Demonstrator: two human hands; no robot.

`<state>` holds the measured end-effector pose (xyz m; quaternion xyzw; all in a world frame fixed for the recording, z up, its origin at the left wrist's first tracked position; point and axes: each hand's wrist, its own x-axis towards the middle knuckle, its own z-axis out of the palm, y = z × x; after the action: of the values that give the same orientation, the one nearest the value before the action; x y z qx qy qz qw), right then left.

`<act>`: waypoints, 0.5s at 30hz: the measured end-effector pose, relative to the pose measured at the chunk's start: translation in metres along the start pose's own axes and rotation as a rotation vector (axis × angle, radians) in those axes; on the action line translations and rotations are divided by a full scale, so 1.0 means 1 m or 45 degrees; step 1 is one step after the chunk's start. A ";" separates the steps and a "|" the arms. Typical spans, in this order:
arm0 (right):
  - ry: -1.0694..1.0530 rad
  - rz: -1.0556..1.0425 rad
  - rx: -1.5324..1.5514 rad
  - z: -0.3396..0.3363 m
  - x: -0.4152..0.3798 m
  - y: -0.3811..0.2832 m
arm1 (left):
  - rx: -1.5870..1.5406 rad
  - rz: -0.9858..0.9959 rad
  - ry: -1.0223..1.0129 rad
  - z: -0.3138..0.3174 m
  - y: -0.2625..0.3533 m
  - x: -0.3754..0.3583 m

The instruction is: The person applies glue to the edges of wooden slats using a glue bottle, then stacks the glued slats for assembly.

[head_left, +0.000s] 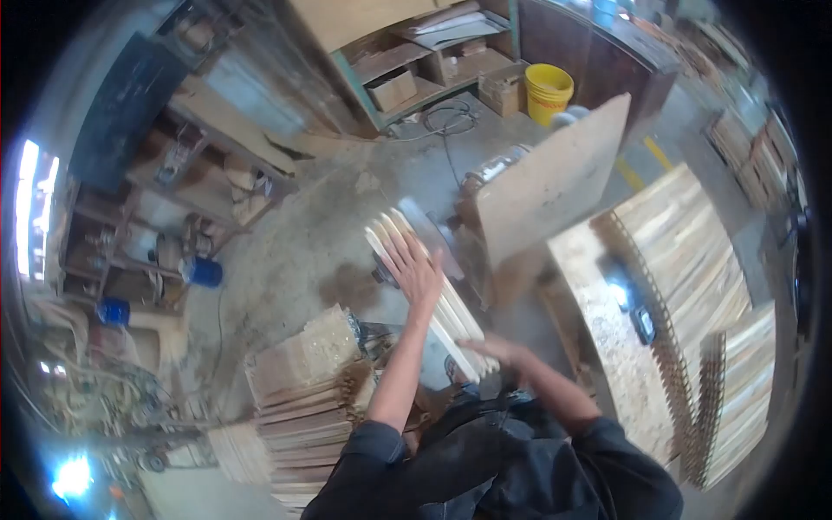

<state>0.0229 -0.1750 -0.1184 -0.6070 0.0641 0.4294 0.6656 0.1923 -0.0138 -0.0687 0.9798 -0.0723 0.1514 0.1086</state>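
A small bundle of long, pale wooden strips (454, 324) lies slantwise in front of my body, its strips side by side. My left hand (418, 276) rests flat over the upper part of the bundle, fingers spread. Near the lower end, my right hand (496, 348) touches the strips from the side; its fingers are blurred, and their grip is unclear. Just beyond the upper end stands a machine with a flat metal plate (425, 227), partly hidden by the strips and my left hand.
Stacked wood pieces (303, 390) are at the lower left. On the right, a worktable (598, 321) bears wooden slats (685, 243) and a dark device (642, 325). An upright board (555, 186) stands ahead, near a yellow bucket (548, 91). A cable lies on the floor.
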 end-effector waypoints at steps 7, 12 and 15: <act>0.314 -0.032 -0.316 -0.014 0.028 -0.093 | 0.018 -0.036 -0.197 -0.011 -0.023 0.059; 0.340 -0.011 -0.306 -0.016 -0.015 -0.021 | 0.009 0.042 -0.118 0.006 0.016 -0.018; 0.170 0.025 -0.174 -0.010 -0.059 0.014 | -0.101 -0.012 -0.130 -0.003 0.046 -0.074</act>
<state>-0.0186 -0.2143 -0.0956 -0.6775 0.0850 0.3979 0.6127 0.1137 -0.0491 -0.0805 0.9816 -0.0791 0.0976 0.1441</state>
